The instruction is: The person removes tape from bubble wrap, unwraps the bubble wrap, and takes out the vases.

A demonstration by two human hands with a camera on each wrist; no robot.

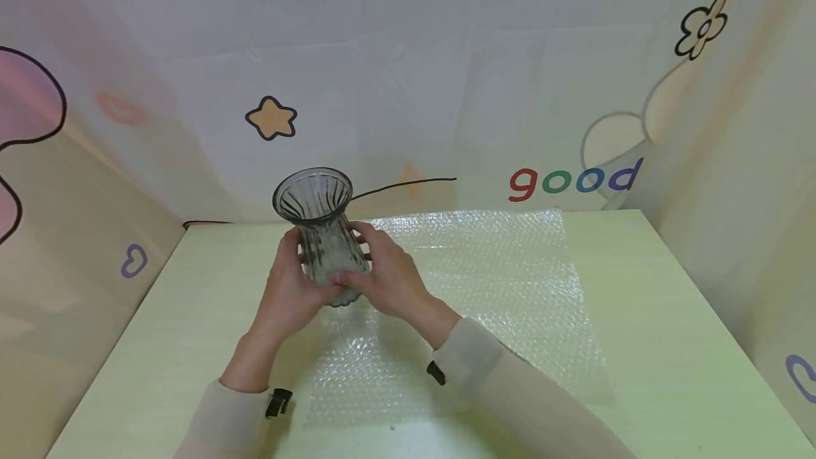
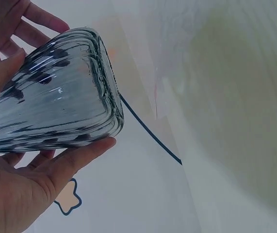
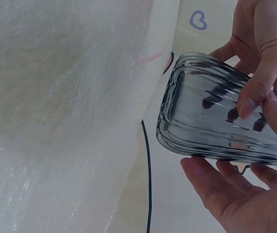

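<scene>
A grey-tinted, ribbed glass vase with a flared rim is held up over the table, leaning a little to the left. My left hand grips its left side and my right hand its right, both thumbs on the near face. In the left wrist view the squared base of the vase points right, with fingers on opposite sides. Dark shapes of fingers show through the glass of the vase in the right wrist view.
A sheet of bubble wrap lies flat on the pale green table, partly under the hands and right forearm. A printed cloth with a star and the word "good" hangs behind and along the sides.
</scene>
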